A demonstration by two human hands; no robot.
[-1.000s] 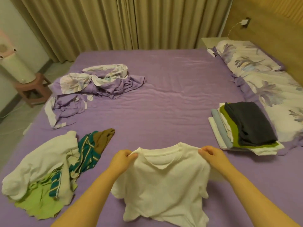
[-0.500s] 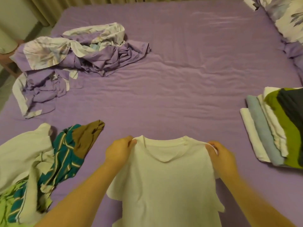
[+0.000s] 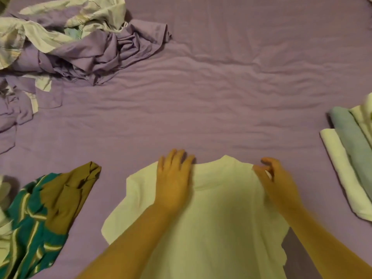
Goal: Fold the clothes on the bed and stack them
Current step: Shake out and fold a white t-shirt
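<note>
A white T-shirt [image 3: 221, 214] lies flat on the purple bed sheet [image 3: 211, 97], collar away from me. My left hand [image 3: 174, 182] rests flat on its left shoulder with straight, spread fingers. My right hand [image 3: 275, 184] is at the right shoulder, its fingers curled and pinching the shirt's edge. At the right edge, partly cut off, sits the stack of folded clothes [image 3: 350, 158]. A heap of unfolded clothes [image 3: 44, 214], striped teal, brown and white, lies at the lower left.
A crumpled purple and floral bed cover [image 3: 76, 43] is bunched at the upper left. Bare wrinkled sheet stretches across the middle of the bed, between the shirt and that cover.
The shirt came down from being held by both shoulders and now lies flat. My left hand let go and spread flat on it. The view tipped down and closer.
</note>
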